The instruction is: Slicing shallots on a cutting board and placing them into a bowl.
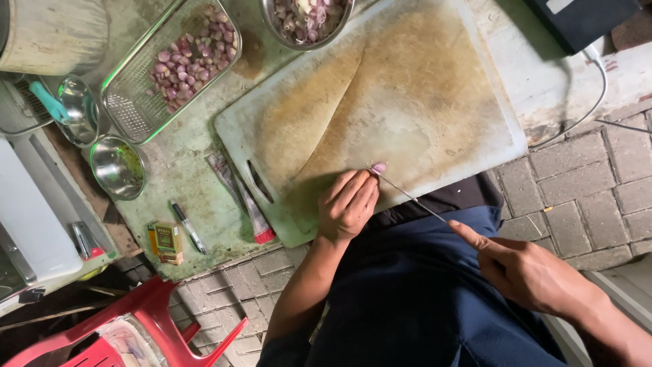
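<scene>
Head view looks down on a big white cutting board [407, 88], stained brown across the middle, lying on a worn green-grey table [197, 197] with brick paving beyond it. At the top left a wire basket [129, 109] holds peeled shallots, and a steel bowl [272, 27] at the top edge holds more; two small steel bowls, a pen and a little box lie off to the left, near a red plastic chair. At the near edge of the board the left hand [348, 204] is curled, fingertips pinning one small shallot [379, 167] to the surface. The right hand [526, 272] is closed around the handle of a thin knife [407, 196], forefinger stretched along it, the blade running up to the shallot. The risk I see is a cut: the bulb is tiny and round, the fingertips sit right beside the edge, and a roll or slip would bring the blade onto them.
</scene>
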